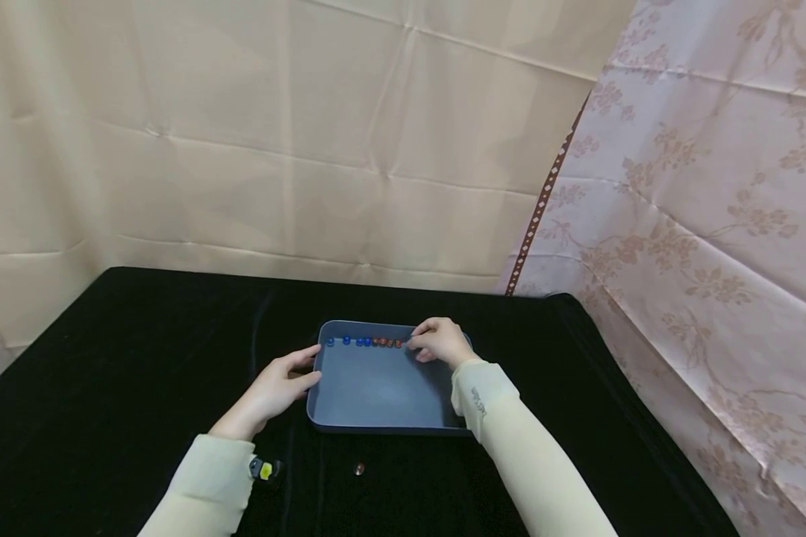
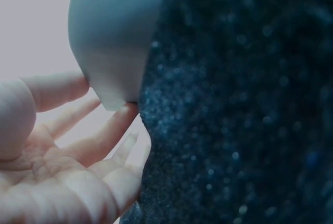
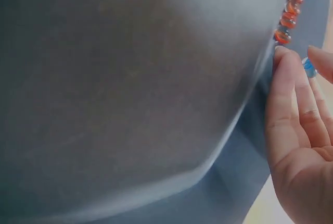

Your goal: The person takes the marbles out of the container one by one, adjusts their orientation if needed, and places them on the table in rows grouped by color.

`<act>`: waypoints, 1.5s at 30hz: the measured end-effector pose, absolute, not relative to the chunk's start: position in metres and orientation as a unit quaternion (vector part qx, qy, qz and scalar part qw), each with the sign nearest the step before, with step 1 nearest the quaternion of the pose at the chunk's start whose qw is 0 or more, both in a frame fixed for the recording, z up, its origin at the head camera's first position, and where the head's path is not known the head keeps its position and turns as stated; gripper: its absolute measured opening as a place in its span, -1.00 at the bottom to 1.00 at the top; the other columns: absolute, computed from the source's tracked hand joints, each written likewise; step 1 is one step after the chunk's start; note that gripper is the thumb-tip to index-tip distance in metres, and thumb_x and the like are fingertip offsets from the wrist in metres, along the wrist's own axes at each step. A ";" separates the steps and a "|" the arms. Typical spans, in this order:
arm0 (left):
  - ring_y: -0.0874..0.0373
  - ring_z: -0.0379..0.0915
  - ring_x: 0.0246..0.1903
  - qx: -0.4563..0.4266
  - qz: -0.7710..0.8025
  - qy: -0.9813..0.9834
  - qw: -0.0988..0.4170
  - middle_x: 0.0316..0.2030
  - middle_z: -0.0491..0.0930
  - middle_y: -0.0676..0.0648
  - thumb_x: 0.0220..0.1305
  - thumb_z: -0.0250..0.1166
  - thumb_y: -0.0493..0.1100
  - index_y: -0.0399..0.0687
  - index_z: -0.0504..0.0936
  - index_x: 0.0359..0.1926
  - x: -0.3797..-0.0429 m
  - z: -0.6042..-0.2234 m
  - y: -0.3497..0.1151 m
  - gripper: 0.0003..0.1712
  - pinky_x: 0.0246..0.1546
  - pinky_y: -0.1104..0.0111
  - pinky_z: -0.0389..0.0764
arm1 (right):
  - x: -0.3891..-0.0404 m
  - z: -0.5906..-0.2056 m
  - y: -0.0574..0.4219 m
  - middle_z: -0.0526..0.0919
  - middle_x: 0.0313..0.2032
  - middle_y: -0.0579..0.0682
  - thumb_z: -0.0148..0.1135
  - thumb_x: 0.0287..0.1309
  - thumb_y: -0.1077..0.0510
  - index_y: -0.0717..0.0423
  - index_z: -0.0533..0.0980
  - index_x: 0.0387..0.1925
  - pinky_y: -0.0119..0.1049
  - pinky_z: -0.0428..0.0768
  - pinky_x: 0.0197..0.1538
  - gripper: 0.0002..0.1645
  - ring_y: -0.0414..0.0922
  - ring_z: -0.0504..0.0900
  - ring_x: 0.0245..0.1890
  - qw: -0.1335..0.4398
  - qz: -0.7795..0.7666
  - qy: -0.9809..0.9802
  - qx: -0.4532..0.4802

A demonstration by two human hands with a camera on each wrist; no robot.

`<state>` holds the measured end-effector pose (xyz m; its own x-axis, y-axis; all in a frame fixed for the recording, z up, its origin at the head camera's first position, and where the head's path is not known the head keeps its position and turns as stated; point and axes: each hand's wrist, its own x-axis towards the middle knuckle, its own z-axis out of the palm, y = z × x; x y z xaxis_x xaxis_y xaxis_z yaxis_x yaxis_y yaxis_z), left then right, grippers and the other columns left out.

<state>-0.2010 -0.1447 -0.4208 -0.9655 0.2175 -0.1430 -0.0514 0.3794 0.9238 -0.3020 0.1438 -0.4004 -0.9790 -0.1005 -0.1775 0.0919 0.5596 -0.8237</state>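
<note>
A shallow grey-blue tray (image 1: 383, 391) lies on the black cloth. Along its far wall runs a row of glass marbles: several blue marbles (image 1: 360, 341) at the left, several orange-red marbles (image 1: 383, 341) to their right. My right hand (image 1: 441, 341) is over the far right part of the tray, just past the row's end. Between its thumb and finger it pinches a light blue marble (image 3: 309, 68). With fairly straight fingers, my left hand (image 1: 275, 388) touches the tray's left side; the left wrist view shows fingertips against the outer wall (image 2: 117, 52).
One reddish clear marble (image 1: 359, 469) lies on the black cloth (image 1: 175, 350) in front of the tray. A cream curtain (image 1: 275, 149) hangs behind the table, and a floral curtain (image 1: 705, 224) along the right side.
</note>
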 end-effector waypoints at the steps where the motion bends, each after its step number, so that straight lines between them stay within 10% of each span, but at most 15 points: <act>1: -0.16 0.52 0.12 0.050 0.554 0.822 0.121 0.29 0.37 -0.40 0.48 0.09 -0.17 -0.15 0.22 0.48 -0.201 -0.421 -0.145 -0.38 0.07 0.10 0.67 | -0.302 -0.399 0.144 0.78 -0.30 0.15 0.39 0.11 0.25 0.24 0.62 -0.21 -0.25 0.77 -0.31 -0.80 -0.12 0.73 -0.52 0.104 -0.473 0.875 -0.004; 24: -0.16 0.52 0.12 0.050 0.556 0.821 0.121 0.29 0.36 -0.42 0.47 0.10 -0.19 -0.16 0.22 0.48 -0.201 -0.421 -0.144 -0.38 0.06 0.11 0.68 | -0.282 -0.364 0.152 0.73 -0.14 0.33 0.35 0.19 0.18 0.28 0.59 -0.10 0.08 0.73 -0.05 -0.71 0.09 0.77 -0.32 0.106 -0.528 0.839 -0.081; 45: -0.17 0.51 0.12 0.052 0.558 0.818 0.127 0.30 0.34 -0.42 0.47 0.10 -0.16 -0.13 0.20 0.49 -0.203 -0.423 -0.147 -0.37 0.07 0.09 0.67 | -0.246 -0.349 0.137 0.76 -0.20 0.19 0.33 0.21 0.16 0.30 0.57 -0.06 0.07 0.74 -0.07 -0.67 -0.12 0.74 -0.41 0.128 -0.538 0.823 -0.130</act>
<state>-0.2025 -0.1469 -0.4226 -0.9621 0.2273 -0.1505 -0.0574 0.3708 0.9270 -0.2465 0.1371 -0.3486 -0.9337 -0.3510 -0.0705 -0.0759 0.3866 -0.9191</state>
